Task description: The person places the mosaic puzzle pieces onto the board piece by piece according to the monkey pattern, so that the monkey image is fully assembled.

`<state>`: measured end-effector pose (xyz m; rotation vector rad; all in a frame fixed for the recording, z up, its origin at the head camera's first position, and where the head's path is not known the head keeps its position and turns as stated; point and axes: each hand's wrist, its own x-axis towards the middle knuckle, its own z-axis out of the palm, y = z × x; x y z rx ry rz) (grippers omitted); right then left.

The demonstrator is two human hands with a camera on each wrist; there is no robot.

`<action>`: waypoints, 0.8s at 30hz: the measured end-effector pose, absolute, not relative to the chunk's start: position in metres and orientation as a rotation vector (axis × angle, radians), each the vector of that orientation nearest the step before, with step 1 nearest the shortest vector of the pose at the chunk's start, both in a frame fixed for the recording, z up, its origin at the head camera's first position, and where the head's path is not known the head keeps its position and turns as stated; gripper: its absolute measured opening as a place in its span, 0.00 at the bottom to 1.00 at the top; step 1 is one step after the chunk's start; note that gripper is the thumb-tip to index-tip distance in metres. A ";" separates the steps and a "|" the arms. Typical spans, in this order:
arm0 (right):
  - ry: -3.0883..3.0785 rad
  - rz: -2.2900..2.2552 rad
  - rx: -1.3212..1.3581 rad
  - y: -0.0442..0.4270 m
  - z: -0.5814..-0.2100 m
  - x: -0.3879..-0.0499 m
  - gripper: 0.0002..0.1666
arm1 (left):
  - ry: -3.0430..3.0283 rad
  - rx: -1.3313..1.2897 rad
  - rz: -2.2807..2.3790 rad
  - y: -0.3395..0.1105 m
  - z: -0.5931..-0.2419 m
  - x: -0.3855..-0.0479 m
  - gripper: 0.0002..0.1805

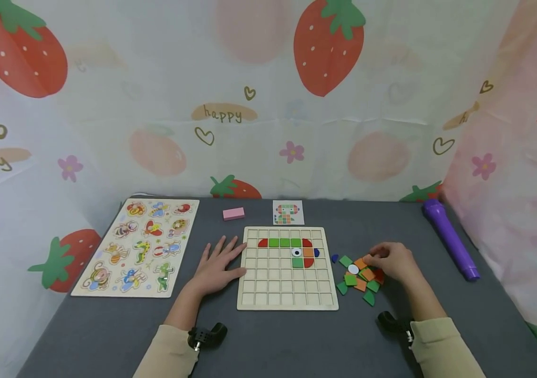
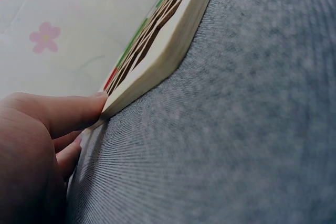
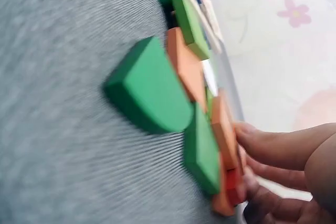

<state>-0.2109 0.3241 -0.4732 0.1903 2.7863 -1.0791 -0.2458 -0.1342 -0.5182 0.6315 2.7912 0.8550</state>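
My left hand [image 1: 218,270] lies spread on the table, its thumb and fingertips at the left edge of a wooden grid board [image 1: 268,286]. In the left wrist view the thumb [image 2: 79,111] touches the board's edge. On the board sit red, green and orange tiles, a round eye tile [image 1: 296,252] and a blue half-round piece [image 1: 316,252]. My right hand [image 1: 393,261] bends its fingers over a loose pile of tiles to the board's right. Its thumb [image 3: 273,142] is close against an orange tile [image 3: 224,129]; whether it pinches anything is hidden. A green quarter-round tile [image 3: 149,90] lies nearby.
Behind the board lies a pattern card [image 1: 288,212], with a pink block [image 1: 233,213] to its left. A sticker-like picture board [image 1: 138,247] is at the far left, a purple cylinder [image 1: 450,239] at the right. A strawberry-print curtain [image 1: 268,152] borders the table.
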 end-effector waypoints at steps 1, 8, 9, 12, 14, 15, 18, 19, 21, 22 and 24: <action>2.786 -1.082 0.187 0.324 -0.474 -0.211 0.24 | 2.790 0.630 0.855 -0.134 -0.518 -0.246 0.39; 2.822 -1.138 0.140 0.322 -0.474 -0.212 0.21 | 2.792 0.629 0.856 -0.135 -0.518 -0.245 0.39; 2.832 -1.140 0.133 0.320 -0.473 -0.212 0.21 | 2.793 0.628 0.854 -0.135 -0.518 -0.245 0.39; 2.847 -1.151 0.132 0.311 -0.468 -0.214 0.20 | 2.795 0.621 0.855 -0.136 -0.518 -0.244 0.39; 2.855 -1.157 0.130 0.304 -0.465 -0.214 0.20 | 2.797 0.620 0.858 -0.136 -0.517 -0.244 0.39; 2.857 -1.157 0.128 0.299 -0.464 -0.215 0.20 | 2.797 0.618 0.858 -0.136 -0.517 -0.244 0.39; 2.837 -1.186 0.114 0.286 -0.460 -0.216 0.19 | 2.794 0.614 0.860 -0.135 -0.516 -0.244 0.39; 2.827 -1.195 0.103 0.282 -0.459 -0.216 0.19 | 2.792 0.613 0.860 -0.135 -0.516 -0.244 0.39; 2.808 -1.221 0.073 0.273 -0.458 -0.218 0.17 | 2.790 0.612 0.859 -0.135 -0.516 -0.244 0.39; 2.803 -1.229 0.057 0.268 -0.457 -0.219 0.16 | 2.790 0.613 0.855 -0.134 -0.516 -0.244 0.39; 2.807 -1.225 0.027 0.259 -0.457 -0.222 0.13 | 2.790 0.617 0.854 -0.134 -0.516 -0.245 0.39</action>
